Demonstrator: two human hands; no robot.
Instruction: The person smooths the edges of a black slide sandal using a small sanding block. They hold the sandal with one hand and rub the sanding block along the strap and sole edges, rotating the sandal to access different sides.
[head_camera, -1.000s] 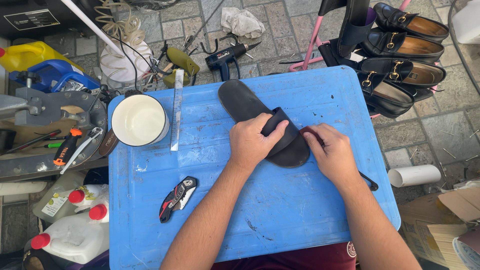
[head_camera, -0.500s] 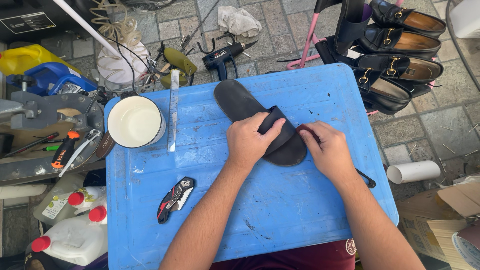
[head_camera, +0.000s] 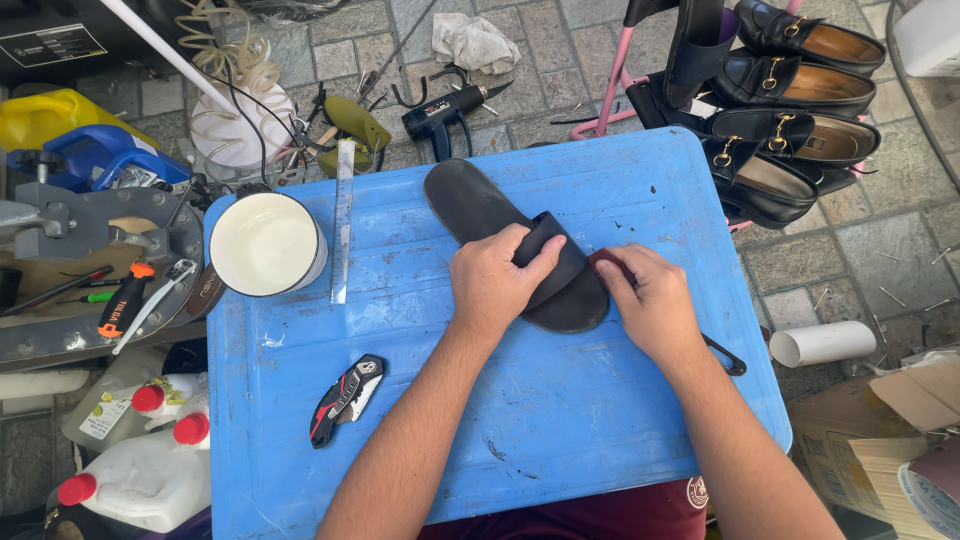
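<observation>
Right now a black sandal (head_camera: 480, 215) lies slantwise on the blue tabletop (head_camera: 560, 420), toe end towards the person. Left hand (head_camera: 492, 282) presses on it, fingers closed around the strap (head_camera: 553, 250). Right hand (head_camera: 652, 300) sits just beside, its fingers (head_camera: 612, 272) bent and pinching the sandal's edge by the strap. A white tub (head_camera: 265, 243) and a metal ruler (head_camera: 342, 220) stand to the left, and a folding knife (head_camera: 345, 398) lies nearer the person. Black loafers (head_camera: 790, 100) hang on a rack beyond the tabletop.

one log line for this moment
left hand pressing strap of black sandal | right hand at sandal edge | blue table | folding knife untouched
</observation>
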